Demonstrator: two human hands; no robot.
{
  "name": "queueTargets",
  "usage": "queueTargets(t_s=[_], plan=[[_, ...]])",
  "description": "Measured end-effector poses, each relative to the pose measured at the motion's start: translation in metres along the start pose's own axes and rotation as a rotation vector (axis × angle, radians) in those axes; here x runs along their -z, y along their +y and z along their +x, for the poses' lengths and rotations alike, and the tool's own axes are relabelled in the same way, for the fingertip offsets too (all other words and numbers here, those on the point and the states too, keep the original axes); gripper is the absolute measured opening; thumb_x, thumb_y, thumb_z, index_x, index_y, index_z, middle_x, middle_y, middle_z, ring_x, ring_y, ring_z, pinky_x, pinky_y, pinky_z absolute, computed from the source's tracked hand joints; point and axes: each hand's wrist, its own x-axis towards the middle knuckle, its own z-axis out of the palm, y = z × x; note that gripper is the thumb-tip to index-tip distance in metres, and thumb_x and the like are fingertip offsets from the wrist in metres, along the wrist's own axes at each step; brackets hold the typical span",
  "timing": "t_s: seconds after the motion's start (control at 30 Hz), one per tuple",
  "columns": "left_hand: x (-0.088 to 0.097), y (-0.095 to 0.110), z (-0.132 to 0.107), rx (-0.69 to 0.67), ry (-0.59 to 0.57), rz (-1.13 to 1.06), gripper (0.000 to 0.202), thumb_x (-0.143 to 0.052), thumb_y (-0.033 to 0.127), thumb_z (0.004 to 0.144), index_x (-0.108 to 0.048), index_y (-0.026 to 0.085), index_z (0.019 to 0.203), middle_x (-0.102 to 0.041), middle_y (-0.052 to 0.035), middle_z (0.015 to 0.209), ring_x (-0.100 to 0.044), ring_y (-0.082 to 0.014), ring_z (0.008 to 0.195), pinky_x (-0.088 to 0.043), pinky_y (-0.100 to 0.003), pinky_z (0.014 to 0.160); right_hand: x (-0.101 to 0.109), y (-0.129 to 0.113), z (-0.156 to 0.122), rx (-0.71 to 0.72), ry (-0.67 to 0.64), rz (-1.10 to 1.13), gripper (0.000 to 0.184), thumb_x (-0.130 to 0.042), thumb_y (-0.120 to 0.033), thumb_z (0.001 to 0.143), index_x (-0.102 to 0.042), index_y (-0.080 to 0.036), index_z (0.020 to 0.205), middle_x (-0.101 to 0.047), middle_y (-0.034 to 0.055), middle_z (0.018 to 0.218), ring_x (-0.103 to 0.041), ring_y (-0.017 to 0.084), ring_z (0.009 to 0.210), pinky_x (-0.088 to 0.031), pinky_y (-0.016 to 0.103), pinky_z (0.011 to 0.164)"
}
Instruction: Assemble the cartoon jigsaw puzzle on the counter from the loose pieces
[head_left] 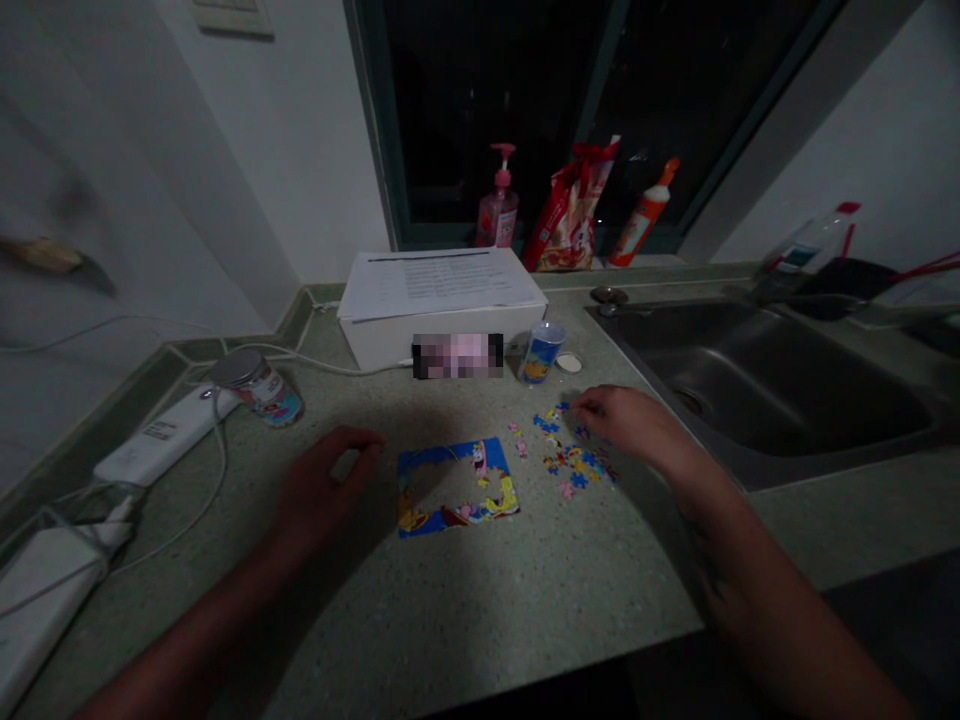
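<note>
A partly assembled jigsaw puzzle (pixel 495 505) lies on the counter, its border joined around a bare middle. Close by its left edge is my left hand (pixel 326 475), thumb and forefinger curled into a loop with nothing visible between them. To the right of the puzzle are loose puzzle pieces (pixel 577 465), mostly blue and yellow, plus a few pink pieces (pixel 517 440). My right hand (pixel 622 420) reaches over the upper part of this pile, its fingertips pinched at a blue piece that they partly hide.
Behind the pieces stand a blue canister (pixel 541 352) and a round lid (pixel 569 363). A white box (pixel 442 300) with paper on top sits at the back, a blurred-out device (pixel 457 356) before it. Left are a tilted jar (pixel 259 388) and power strip (pixel 161 435); right, a sink (pixel 780 390).
</note>
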Motion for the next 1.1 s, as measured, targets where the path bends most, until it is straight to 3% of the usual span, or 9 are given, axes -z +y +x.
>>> queueTargets(t_s=[0.17, 0.37, 0.57, 0.83, 1.0, 1.1], plan=[[-0.001, 0.000, 0.000, 0.006, 0.002, 0.007, 0.025, -0.056, 0.048, 0.092, -0.072, 0.030, 0.091, -0.082, -0.0038, 0.096, -0.078, -0.0291, 0.093, -0.064, -0.044, 0.085, 0.002, 0.005, 0.000, -0.001, -0.063, 0.022, 0.020, -0.064, -0.020, 0.098, -0.084, -0.021, 0.099, -0.084, 0.0119, 0.104, -0.075, 0.026, 0.088, -0.051, 0.034, 0.074], [0.000, 0.003, 0.001, 0.009, -0.001, 0.011, 0.023, -0.057, 0.046, 0.093, -0.072, 0.030, 0.091, -0.082, -0.0034, 0.096, -0.079, -0.0289, 0.094, -0.063, -0.044, 0.090, -0.001, -0.009, -0.004, 0.112, -0.131, 0.076, 0.021, -0.064, -0.014, 0.093, -0.083, -0.023, 0.092, -0.083, 0.0071, 0.093, -0.074, 0.022, 0.077, -0.050, 0.031, 0.071], [0.001, 0.003, 0.000, 0.008, -0.005, 0.019, 0.024, -0.056, 0.047, 0.092, -0.072, 0.029, 0.092, -0.082, -0.0043, 0.096, -0.078, -0.0293, 0.093, -0.064, -0.042, 0.083, -0.006, -0.015, -0.004, 0.145, -0.146, 0.101, 0.016, -0.067, -0.021, 0.094, -0.082, -0.027, 0.092, -0.084, 0.0070, 0.097, -0.075, 0.025, 0.082, -0.053, 0.034, 0.074], [0.002, 0.005, 0.000, 0.021, -0.001, -0.009, 0.021, -0.057, 0.046, 0.092, -0.072, 0.031, 0.091, -0.082, -0.0031, 0.096, -0.078, -0.0290, 0.095, -0.063, -0.045, 0.090, -0.006, -0.019, -0.004, 0.160, -0.180, 0.089, 0.016, -0.067, -0.020, 0.096, -0.083, -0.021, 0.099, -0.084, 0.0091, 0.102, -0.075, 0.022, 0.084, -0.052, 0.033, 0.075], [0.001, 0.003, 0.000, 0.027, -0.009, 0.006, 0.022, -0.057, 0.046, 0.092, -0.073, 0.031, 0.092, -0.082, -0.0034, 0.097, -0.078, -0.0296, 0.093, -0.063, -0.041, 0.079, -0.007, -0.017, -0.003, 0.164, -0.174, 0.080, 0.016, -0.068, -0.021, 0.096, -0.083, -0.021, 0.099, -0.084, 0.0090, 0.101, -0.075, 0.023, 0.085, -0.053, 0.034, 0.076], [0.001, 0.003, 0.000, 0.032, -0.003, 0.006, 0.022, -0.057, 0.046, 0.091, -0.073, 0.030, 0.091, -0.082, -0.0030, 0.096, -0.078, -0.0297, 0.095, -0.063, -0.044, 0.086, -0.008, -0.015, -0.003, 0.172, -0.170, 0.083, 0.015, -0.067, -0.022, 0.096, -0.082, -0.023, 0.098, -0.084, 0.0085, 0.100, -0.075, 0.023, 0.085, -0.053, 0.035, 0.076]])
